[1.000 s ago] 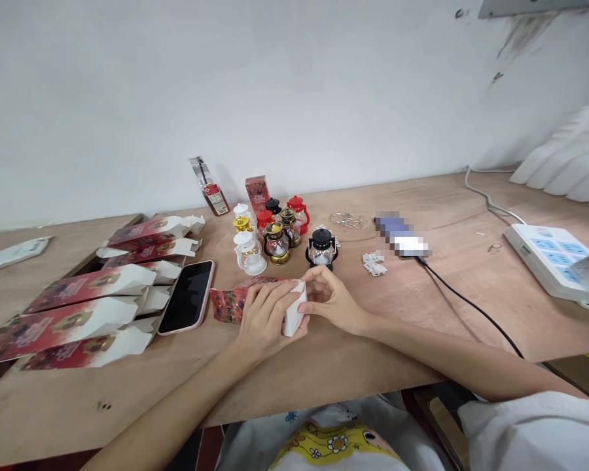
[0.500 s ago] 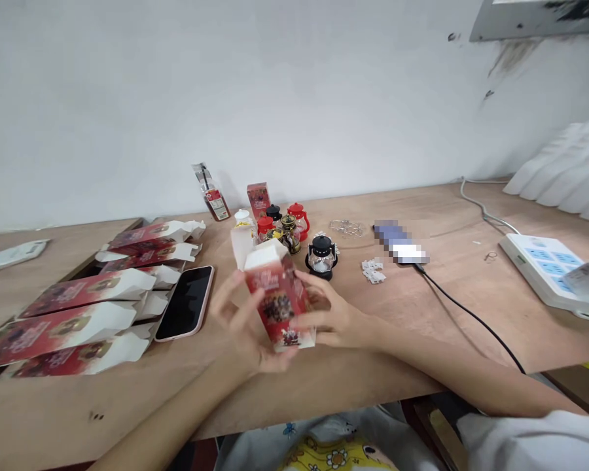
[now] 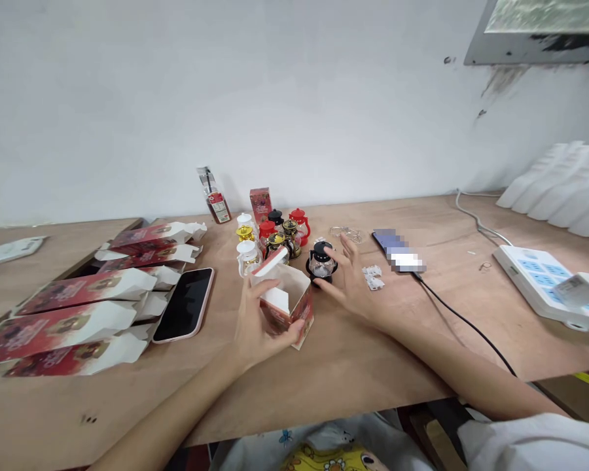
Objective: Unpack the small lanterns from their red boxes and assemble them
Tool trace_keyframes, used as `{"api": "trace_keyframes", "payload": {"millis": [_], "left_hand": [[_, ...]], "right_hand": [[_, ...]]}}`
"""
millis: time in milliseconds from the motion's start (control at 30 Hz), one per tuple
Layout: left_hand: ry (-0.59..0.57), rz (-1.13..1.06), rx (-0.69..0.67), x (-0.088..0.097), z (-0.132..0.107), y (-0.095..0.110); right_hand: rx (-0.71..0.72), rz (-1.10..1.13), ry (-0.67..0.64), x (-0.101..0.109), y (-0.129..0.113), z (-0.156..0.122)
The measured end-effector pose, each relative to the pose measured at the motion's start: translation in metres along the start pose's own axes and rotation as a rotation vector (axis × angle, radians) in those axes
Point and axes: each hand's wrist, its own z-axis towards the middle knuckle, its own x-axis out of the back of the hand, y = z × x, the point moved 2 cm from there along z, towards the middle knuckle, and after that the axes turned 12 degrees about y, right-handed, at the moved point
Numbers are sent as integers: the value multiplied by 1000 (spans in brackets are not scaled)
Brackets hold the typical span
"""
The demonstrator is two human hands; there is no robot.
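My left hand (image 3: 255, 324) grips a small red printed box (image 3: 285, 302) near the table's middle, tilted with its white inside showing and its top flap up. My right hand (image 3: 349, 282) is open, fingers spread, beside a small black lantern (image 3: 321, 260) and just touching it on its right side. Behind them stands a cluster of little lanterns (image 3: 269, 239) in red, gold, white and black.
Several flat red and white boxes (image 3: 73, 314) lie at the left beside a black phone (image 3: 185, 303). Small white clips (image 3: 373, 277), a wire tangle (image 3: 346, 232), a cabled device (image 3: 402, 254) and a white power strip (image 3: 544, 278) lie to the right on the wooden table (image 3: 353, 360).
The box was lifted from lying flat, stood up and opened at the top. My right hand let go of it and moved to the black lantern.
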Motion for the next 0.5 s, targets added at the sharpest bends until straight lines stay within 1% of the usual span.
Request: {"api": "trace_keyframes", "payload": {"millis": [67, 133, 200, 267, 333, 400, 433, 467, 500], "left_hand": [[19, -6, -6, -5, -8, 3], [34, 12, -31, -9, -16, 4], [62, 29, -51, -12, -24, 2], [99, 39, -70, -14, -28, -2], [108, 44, -84, -15, -29, -5], [86, 49, -98, -16, -27, -7], [69, 55, -100, -15, -25, -8], [47, 59, -102, -15, -23, -8], [18, 60, -100, -15, -20, -9]], "right_hand": [[-103, 36, -72, -3, 15, 2], [-161, 109, -129, -7, 25, 1], [-198, 158, -124, -10, 31, 1], [-242, 200, -65, -8, 28, 5], [-321, 297, 39, 1, 16, 16], [-417, 461, 183, 17, -6, 31], [-440, 550, 246, 27, -19, 37], [-469, 637, 283, 36, -33, 43], [-517, 731, 257, 43, -48, 46]]}}
